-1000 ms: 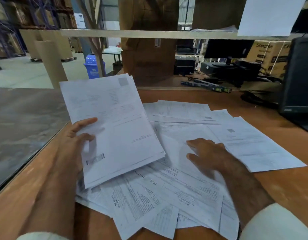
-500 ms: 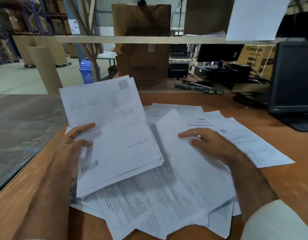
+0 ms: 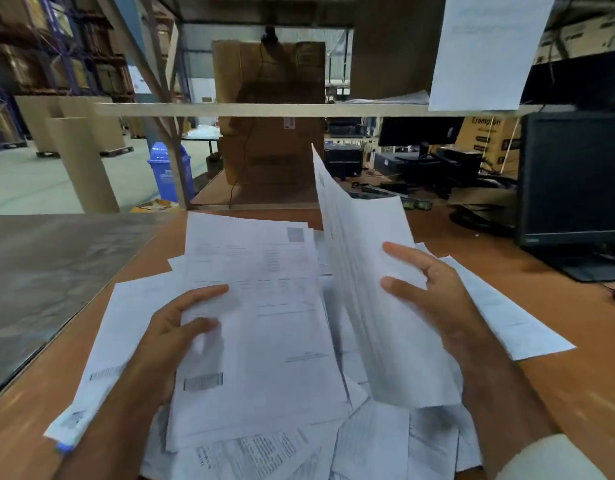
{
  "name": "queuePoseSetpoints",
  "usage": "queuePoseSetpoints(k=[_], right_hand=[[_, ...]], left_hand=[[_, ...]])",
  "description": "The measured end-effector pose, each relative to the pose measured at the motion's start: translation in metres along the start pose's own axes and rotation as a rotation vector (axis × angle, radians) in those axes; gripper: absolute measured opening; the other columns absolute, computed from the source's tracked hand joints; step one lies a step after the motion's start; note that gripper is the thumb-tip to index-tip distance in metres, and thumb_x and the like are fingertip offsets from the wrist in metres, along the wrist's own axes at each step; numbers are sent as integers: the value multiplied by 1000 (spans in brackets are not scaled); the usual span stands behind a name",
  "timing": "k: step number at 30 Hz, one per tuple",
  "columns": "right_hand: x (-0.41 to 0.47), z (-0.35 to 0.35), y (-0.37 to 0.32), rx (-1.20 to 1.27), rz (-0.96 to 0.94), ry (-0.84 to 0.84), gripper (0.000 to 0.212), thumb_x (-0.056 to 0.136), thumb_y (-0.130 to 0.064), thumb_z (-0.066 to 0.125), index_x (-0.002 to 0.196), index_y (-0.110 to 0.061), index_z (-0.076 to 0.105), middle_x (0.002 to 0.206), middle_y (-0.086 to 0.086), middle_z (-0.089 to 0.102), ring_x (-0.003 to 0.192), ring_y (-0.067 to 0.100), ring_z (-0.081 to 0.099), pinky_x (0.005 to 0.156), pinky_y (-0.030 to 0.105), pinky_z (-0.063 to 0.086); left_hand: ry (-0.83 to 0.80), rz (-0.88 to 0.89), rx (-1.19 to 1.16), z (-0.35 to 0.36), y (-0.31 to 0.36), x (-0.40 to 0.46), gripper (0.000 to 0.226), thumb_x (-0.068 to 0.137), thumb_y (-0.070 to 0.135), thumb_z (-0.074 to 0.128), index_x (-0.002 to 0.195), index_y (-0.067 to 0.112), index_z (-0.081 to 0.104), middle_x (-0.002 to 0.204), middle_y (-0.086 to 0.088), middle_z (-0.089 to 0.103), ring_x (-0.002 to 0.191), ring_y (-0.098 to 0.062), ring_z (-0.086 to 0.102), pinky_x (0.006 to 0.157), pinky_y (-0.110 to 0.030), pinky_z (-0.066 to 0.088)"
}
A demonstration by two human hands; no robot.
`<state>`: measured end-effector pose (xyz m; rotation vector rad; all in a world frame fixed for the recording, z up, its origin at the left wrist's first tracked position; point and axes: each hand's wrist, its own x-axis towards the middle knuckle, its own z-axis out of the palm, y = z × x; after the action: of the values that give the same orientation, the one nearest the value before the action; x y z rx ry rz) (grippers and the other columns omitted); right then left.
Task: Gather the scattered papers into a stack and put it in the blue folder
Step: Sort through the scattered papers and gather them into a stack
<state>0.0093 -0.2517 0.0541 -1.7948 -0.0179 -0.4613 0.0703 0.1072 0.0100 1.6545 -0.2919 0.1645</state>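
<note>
1. Gathering is in hand: a partial stack (image 3: 261, 327) is gripped by the left hand (image 3: 167, 344), a lifted sheet (image 3: 365, 289) by the right hand (image 3: 434, 299)
2. Next, the sheet should be laid on the stack; loose papers (image 3: 385, 441) remain on the desk (image 3: 576, 386), no blue folder is seen

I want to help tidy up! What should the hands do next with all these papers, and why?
Probably lay the lifted sheet in the right hand onto the stack the left hand holds. That sheet stands tilted off the desk, and loose papers remain underneath.
</note>
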Motion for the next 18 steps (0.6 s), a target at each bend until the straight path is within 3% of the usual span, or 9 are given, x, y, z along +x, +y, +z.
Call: queuePoseSetpoints(k=[2, 5, 8, 10, 14, 17, 18], right_hand=[[0, 23, 12, -196, 4, -68, 55, 78, -26, 86, 129, -36, 67, 131, -26, 63, 120, -17, 52, 104, 20, 43], [-2, 51, 31, -287, -8, -58, 59, 79, -27, 86, 134, -30, 64, 136, -20, 60, 120, -8, 52, 100, -1, 34], [-3, 70, 40, -300, 6, -17, 64, 80, -26, 85, 139, -26, 59, 140, -17, 55, 124, -5, 47, 92, -9, 26], [-4, 78, 42, -301, 11, -17, 66, 81, -28, 84, 140, -29, 55, 139, -18, 50, 124, -5, 45, 91, -8, 26], [-8, 85, 38, -315, -42, -62, 67, 81, -26, 84, 139, -37, 53, 133, -19, 48, 113, -17, 46, 99, 3, 38], [-9, 81, 35, -252, -58, -93, 71, 80, -27, 85, 141, -42, 51, 138, -17, 44, 115, -32, 34, 92, -6, 29], [-8, 78, 33, -197, -41, -101, 72, 81, -30, 85, 141, -46, 50, 142, -19, 42, 120, -30, 32, 95, -4, 29]], left_hand=[[-54, 42, -23, 15, 6, -5, 37, 97, 9, 63, 129, 27, 70, 138, 16, 65, 127, 1, 58, 98, -13, 49], [-71, 19, 11, 29, 15, -10, 45, 94, 33, 61, 137, 43, 60, 142, 30, 54, 132, 3, 51, 106, -23, 41], [-24, -1, 130, 35, 26, -13, 60, 82, 42, 62, 140, 51, 49, 146, 31, 40, 133, -1, 38, 111, -34, 31], [-34, -2, 144, 37, 29, -15, 67, 78, 41, 67, 140, 55, 44, 143, 32, 37, 128, 0, 39, 107, -33, 34], [-103, -33, 99, 35, 18, -11, 62, 89, 21, 73, 135, 58, 53, 140, 31, 50, 115, -3, 57, 78, -18, 52], [-68, 12, 72, 32, 13, -11, 55, 98, -2, 58, 126, 45, 66, 134, 36, 56, 117, 12, 55, 89, -19, 47], [-58, 16, 35, 32, 15, -12, 57, 97, -7, 54, 124, 41, 69, 130, 39, 57, 114, 20, 53, 91, -17, 45]])
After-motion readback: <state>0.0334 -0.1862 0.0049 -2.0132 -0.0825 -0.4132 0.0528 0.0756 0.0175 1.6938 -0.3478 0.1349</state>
